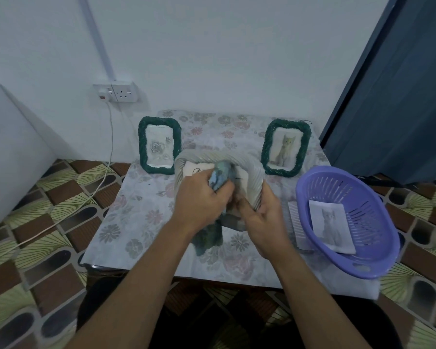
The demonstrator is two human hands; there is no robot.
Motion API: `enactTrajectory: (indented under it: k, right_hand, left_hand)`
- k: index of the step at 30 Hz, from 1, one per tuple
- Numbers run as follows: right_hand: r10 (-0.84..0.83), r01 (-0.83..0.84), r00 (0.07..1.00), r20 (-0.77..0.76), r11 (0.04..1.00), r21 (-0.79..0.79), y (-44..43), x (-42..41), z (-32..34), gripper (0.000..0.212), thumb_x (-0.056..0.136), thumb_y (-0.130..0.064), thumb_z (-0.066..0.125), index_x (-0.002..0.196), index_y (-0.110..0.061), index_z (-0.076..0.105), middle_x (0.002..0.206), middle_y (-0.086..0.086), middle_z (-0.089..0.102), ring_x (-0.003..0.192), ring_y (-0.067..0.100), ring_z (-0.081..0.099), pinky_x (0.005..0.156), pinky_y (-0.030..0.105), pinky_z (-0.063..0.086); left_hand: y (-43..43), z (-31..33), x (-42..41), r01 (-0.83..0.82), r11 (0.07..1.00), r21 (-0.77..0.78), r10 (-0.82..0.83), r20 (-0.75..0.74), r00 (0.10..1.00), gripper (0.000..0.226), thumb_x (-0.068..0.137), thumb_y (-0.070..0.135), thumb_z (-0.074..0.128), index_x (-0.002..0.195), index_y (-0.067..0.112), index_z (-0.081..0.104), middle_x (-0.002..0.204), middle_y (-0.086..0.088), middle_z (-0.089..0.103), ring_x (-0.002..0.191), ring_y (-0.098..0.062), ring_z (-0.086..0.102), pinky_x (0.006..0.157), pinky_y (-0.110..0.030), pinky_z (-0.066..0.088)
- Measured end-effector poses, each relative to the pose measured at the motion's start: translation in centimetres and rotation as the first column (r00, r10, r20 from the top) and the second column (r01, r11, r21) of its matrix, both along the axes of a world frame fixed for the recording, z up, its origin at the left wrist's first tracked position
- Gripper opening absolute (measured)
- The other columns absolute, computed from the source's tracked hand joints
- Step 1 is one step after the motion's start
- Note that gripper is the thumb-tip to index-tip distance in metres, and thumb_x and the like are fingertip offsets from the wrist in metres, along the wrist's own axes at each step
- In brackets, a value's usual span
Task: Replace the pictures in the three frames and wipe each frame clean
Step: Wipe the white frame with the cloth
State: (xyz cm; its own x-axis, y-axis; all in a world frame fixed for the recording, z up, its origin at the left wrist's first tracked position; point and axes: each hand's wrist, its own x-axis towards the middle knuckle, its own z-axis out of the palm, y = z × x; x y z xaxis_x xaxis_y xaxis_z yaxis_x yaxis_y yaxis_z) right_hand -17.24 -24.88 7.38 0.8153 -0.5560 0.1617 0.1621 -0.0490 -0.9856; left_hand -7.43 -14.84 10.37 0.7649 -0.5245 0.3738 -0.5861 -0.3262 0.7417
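Cream rope frame is held tilted over the middle of the floral-covered table — right hand clamped on its lower right edge, left hand bunched round a blue-green cloth pressed to the frame's face. Behind it, rose-picture green frame and cat-picture green frame are stood upright. A loose cat print is seen in the purple basket.

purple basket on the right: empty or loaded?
Not empty. One cat picture lies inside the purple basket, resting against its slotted inner wall. Nothing else shows in it.
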Motion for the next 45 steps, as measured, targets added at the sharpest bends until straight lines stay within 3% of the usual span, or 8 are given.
enactTrajectory:
  k: [8, 14, 17, 21, 25, 35, 39, 45]
  right_hand:
    - [-0.043, 0.027, 0.998, 0.039, 0.941, 0.337, -0.1, -0.3, 0.5, 0.029, 0.098, -0.005, 0.057, 0.124, -0.018, 0.061, 0.121, 0.006, 0.071, 0.117, 0.026, 0.065, 0.104, 0.052, 0.048]
    - [-0.072, 0.077, 0.997, -0.031, 0.847, 0.525, -1.0, 0.0, 0.9, 0.032, 0.103, -0.040, 0.042, 0.123, -0.025, 0.062, 0.111, -0.006, 0.075, 0.104, 0.013, 0.071, 0.086, 0.036, 0.059]
    - [-0.091, 0.118, 0.993, -0.076, 0.838, 0.533, -0.9, 0.2, 0.9, 0.041, 0.100, -0.048, 0.044, 0.133, -0.027, 0.058, 0.123, -0.004, 0.070, 0.112, 0.015, 0.067, 0.094, 0.042, 0.056]
    - [-0.121, 0.147, 0.989, -0.084, 0.851, 0.504, 0.1, 0.6, 1.1, 0.073, 0.082, -0.067, 0.058, 0.142, -0.025, 0.052, 0.142, -0.001, 0.058, 0.131, 0.019, 0.054, 0.114, 0.051, 0.038]
    - [-0.110, 0.130, 0.991, -0.073, 0.895, 0.426, 0.2, 0.9, 1.2, 0.026, 0.105, -0.038, 0.042, 0.113, -0.030, 0.066, 0.125, -0.004, 0.069, 0.121, 0.013, 0.062, 0.112, 0.042, 0.043]
    - [-0.165, 0.184, 0.983, -0.083, 0.919, 0.348, 0.1, 0.7, 0.3, 0.043, 0.105, -0.039, 0.043, 0.072, -0.032, 0.069, 0.080, 0.003, 0.063, 0.084, 0.025, 0.058, 0.088, 0.050, 0.050]
    - [-0.210, 0.212, 0.976, -0.050, 0.891, 0.400, -0.8, 0.3, 0.3, 0.032, 0.105, -0.040, 0.043, 0.109, -0.022, 0.069, 0.121, 0.008, 0.070, 0.120, 0.028, 0.062, 0.108, 0.057, 0.044]
    - [-0.260, 0.239, 0.966, -0.011, 0.868, 0.434, -1.3, 0.3, 0.5, 0.033, 0.107, -0.033, 0.039, 0.120, -0.017, 0.065, 0.125, 0.004, 0.069, 0.123, 0.020, 0.061, 0.112, 0.049, 0.042]
  left_hand:
    - [1.6, -1.3, 2.2, -0.290, 0.943, 0.162, 0.273, 0.116, 0.955, 0.026, 0.096, 0.047, 0.043, 0.081, 0.026, 0.049, 0.073, 0.003, 0.055, 0.069, -0.021, 0.054, 0.063, -0.030, 0.035]
    - [2.4, -1.2, 1.9, -0.184, 0.941, -0.283, 0.121, -0.225, 0.967, 0.025, 0.102, 0.020, 0.047, 0.123, 0.024, 0.033, 0.114, 0.001, 0.051, 0.103, -0.005, 0.059, 0.086, -0.024, 0.052]
    - [3.1, -1.1, 2.0, -0.152, 0.944, -0.292, 0.119, -0.128, 0.985, 0.033, 0.102, 0.013, 0.048, 0.126, 0.030, 0.031, 0.114, 0.010, 0.051, 0.098, 0.005, 0.060, 0.082, -0.018, 0.052]
    - [2.7, -1.3, 2.2, -0.167, 0.978, -0.128, 0.179, 0.084, 0.980, 0.032, 0.096, 0.017, 0.060, 0.127, 0.013, 0.054, 0.113, -0.006, 0.061, 0.100, -0.017, 0.061, 0.086, -0.029, 0.051]
    - [1.4, -1.6, 0.8, -0.185, 0.982, -0.023, 0.185, 0.260, 0.948, 0.030, 0.091, 0.014, 0.066, 0.118, 0.004, 0.063, 0.107, -0.013, 0.062, 0.092, -0.021, 0.059, 0.077, -0.028, 0.046]
    - [0.9, -2.4, -2.1, 0.303, 0.952, 0.051, -0.306, 0.236, 0.922, 0.031, 0.084, 0.024, 0.061, 0.111, 0.011, 0.070, 0.097, -0.002, 0.060, 0.081, -0.002, 0.050, 0.072, -0.003, 0.037]
    - [2.1, -2.9, -0.7, 0.153, 0.987, 0.054, -0.162, 0.247, 0.955, 0.027, 0.083, 0.025, 0.065, 0.103, 0.010, 0.073, 0.091, -0.001, 0.059, 0.076, -0.009, 0.055, 0.064, -0.016, 0.047]
    - [1.1, -2.1, 2.0, -0.231, 0.970, 0.076, 0.204, 0.257, 0.945, 0.016, 0.087, 0.016, 0.072, 0.096, 0.003, 0.071, 0.082, 0.000, 0.048, 0.063, -0.014, 0.044, 0.058, -0.018, 0.034]
